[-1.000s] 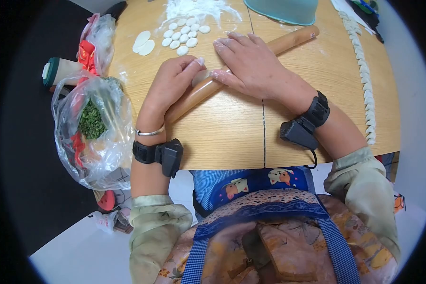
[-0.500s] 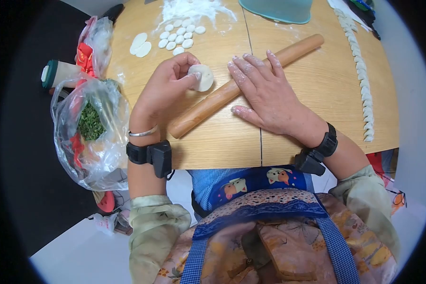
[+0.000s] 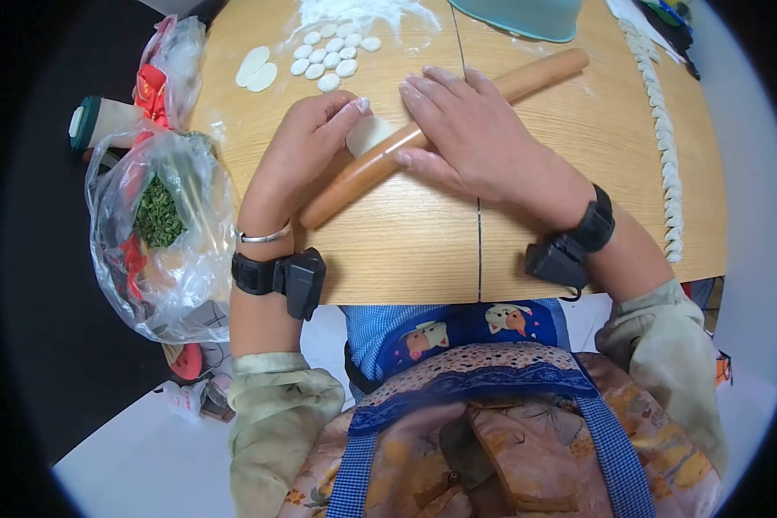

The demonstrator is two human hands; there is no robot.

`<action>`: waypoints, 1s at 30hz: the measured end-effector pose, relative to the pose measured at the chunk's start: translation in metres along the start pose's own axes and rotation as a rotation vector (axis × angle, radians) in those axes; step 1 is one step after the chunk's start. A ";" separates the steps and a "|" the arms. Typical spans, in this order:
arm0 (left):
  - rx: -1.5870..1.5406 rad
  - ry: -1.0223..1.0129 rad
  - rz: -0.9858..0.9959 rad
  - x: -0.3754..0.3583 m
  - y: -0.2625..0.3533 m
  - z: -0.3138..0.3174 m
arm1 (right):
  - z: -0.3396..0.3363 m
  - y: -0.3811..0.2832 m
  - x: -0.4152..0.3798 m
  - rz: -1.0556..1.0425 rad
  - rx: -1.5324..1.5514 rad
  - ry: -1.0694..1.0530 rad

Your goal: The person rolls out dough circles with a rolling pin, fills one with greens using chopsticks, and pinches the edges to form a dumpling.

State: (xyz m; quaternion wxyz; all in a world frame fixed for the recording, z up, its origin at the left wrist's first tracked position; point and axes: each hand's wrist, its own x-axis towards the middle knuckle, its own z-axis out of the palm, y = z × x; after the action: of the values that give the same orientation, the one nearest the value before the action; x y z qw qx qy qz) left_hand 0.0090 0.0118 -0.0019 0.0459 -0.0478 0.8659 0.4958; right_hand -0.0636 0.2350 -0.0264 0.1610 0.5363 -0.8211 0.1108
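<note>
My left hand [image 3: 315, 134] pinches the edge of a thin round dough wrapper [image 3: 370, 133] between thumb and fingers. The wrapper's near side goes under a wooden rolling pin [image 3: 358, 179], which lies slantwise on the table. My right hand [image 3: 470, 129] rests on the pin with the palm down and the fingers stretched out, flour on its fingertips. Beyond my hands sits a group of small flattened dough pieces [image 3: 331, 59]. To their left, a few rolled wrappers [image 3: 256, 69] overlap each other.
Loose flour [image 3: 367, 10] covers the far table, beside a teal bowl [image 3: 527, 22]. A long row of folded dumplings [image 3: 665, 142] runs down the right side. Left of the table are a plastic bag with chopped greens [image 3: 158, 211] and a cup [image 3: 104, 123].
The rolling pin has shifted away from me and to the left, onto the wrapper's near part. My right hand moved with it, while my left hand kept its pinch on the wrapper.
</note>
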 end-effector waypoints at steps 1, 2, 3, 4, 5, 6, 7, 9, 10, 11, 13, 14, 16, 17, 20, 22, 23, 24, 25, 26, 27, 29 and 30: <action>0.000 -0.001 0.000 0.000 -0.002 0.000 | -0.001 0.001 0.009 0.001 0.000 0.000; -0.017 0.010 0.006 0.001 -0.003 0.001 | -0.002 0.003 0.017 0.032 0.042 -0.079; -0.034 0.022 0.012 0.002 -0.003 0.001 | -0.002 0.005 0.023 0.064 0.082 -0.158; -0.035 0.021 0.012 0.003 -0.004 -0.001 | 0.002 0.006 0.027 0.064 0.082 -0.158; -0.026 0.016 0.003 0.004 -0.004 -0.002 | 0.006 0.006 0.031 0.093 0.087 -0.144; -0.017 0.011 -0.006 0.004 -0.005 -0.003 | 0.009 0.005 0.032 0.120 0.092 -0.130; -0.018 0.013 -0.006 0.003 -0.007 -0.002 | 0.010 0.004 0.030 0.118 0.091 -0.130; -0.034 0.033 0.056 0.001 -0.010 0.002 | 0.009 0.001 0.020 0.118 0.076 -0.050; -0.035 0.034 0.057 0.000 -0.007 0.001 | 0.006 -0.002 0.012 0.117 0.074 -0.050; 0.020 -0.020 0.018 -0.001 -0.004 0.000 | 0.001 -0.006 0.002 0.103 0.047 -0.038; 0.073 -0.076 -0.018 -0.001 -0.004 -0.001 | -0.008 -0.012 -0.016 0.090 0.017 -0.027; 0.101 -0.092 0.007 0.000 -0.005 -0.002 | -0.011 -0.015 -0.024 0.080 0.018 -0.036; 0.127 -0.108 0.034 -0.001 -0.005 -0.004 | -0.018 -0.020 -0.039 0.059 0.031 -0.038; 0.058 -0.119 0.042 -0.002 -0.006 -0.005 | -0.022 -0.022 -0.044 0.060 0.028 -0.040; -0.157 -0.203 0.075 -0.004 -0.005 -0.002 | -0.032 -0.030 -0.057 0.070 0.085 -0.111; -0.311 -0.276 0.096 -0.007 0.001 0.002 | -0.035 -0.035 -0.064 0.074 0.081 -0.120; -0.337 -0.335 0.057 -0.009 0.003 0.003 | -0.035 -0.036 -0.066 0.078 0.080 -0.125; -0.365 -0.395 0.018 -0.012 0.005 0.005 | -0.036 -0.037 -0.068 0.075 0.079 -0.140; -0.381 -0.396 0.015 -0.011 0.002 0.008 | -0.037 -0.039 -0.069 0.075 0.073 -0.133; -0.263 -0.395 0.068 -0.009 -0.002 0.008 | -0.038 -0.039 -0.069 0.074 0.067 -0.125; -0.142 -0.390 0.122 -0.007 -0.004 0.008 | -0.039 -0.039 -0.067 0.069 0.065 -0.139; -0.052 -0.355 0.121 -0.005 -0.008 0.007 | -0.038 -0.036 -0.061 0.040 0.067 -0.109; 0.052 -0.321 0.119 -0.005 -0.006 0.006 | -0.036 -0.033 -0.056 0.029 0.063 -0.120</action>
State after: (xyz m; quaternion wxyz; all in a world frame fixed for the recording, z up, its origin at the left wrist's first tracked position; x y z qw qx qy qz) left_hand 0.0153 0.0137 -0.0094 0.1555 0.0845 0.8613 0.4762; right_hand -0.0078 0.2818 -0.0141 0.0928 0.5347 -0.8331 0.1068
